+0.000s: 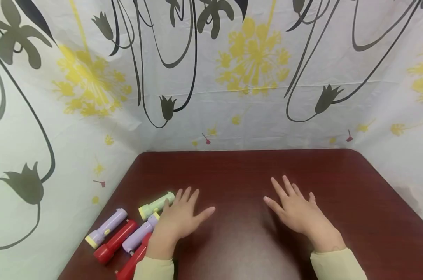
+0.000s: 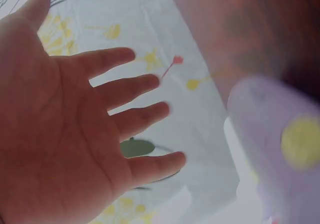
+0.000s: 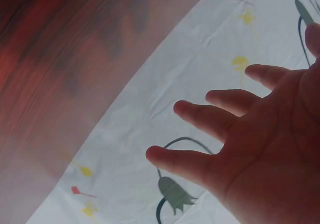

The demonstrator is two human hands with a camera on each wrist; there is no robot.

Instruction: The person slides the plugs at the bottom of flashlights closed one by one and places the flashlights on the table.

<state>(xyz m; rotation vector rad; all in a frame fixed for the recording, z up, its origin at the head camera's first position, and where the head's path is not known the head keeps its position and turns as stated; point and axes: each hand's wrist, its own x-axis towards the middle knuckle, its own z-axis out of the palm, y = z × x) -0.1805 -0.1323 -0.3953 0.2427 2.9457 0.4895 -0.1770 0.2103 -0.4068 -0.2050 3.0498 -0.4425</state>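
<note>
My left hand (image 1: 179, 219) hovers over the table's left half with straight, spread fingers and nothing in its grasp. Close beside it lies a pale green flashlight (image 1: 157, 205), partly covered by the fingers in the head view. Left of the wrist are a purple flashlight (image 1: 140, 234) and a red flashlight (image 1: 136, 261), the latter partly hidden by the sleeve. Farther left rest another red flashlight (image 1: 115, 241) and another purple flashlight (image 1: 106, 228). One purple flashlight (image 2: 270, 144) looms large in the left wrist view. My right hand (image 1: 299, 210), fingers spread, is held over the table's right half, holding nothing.
The dark reddish-brown table (image 1: 239, 175) has rounded far corners. A white cloth (image 1: 204, 109) with grey tulips and yellow flowers hangs behind it and along both sides. The flashlights are grouped near the table's left edge.
</note>
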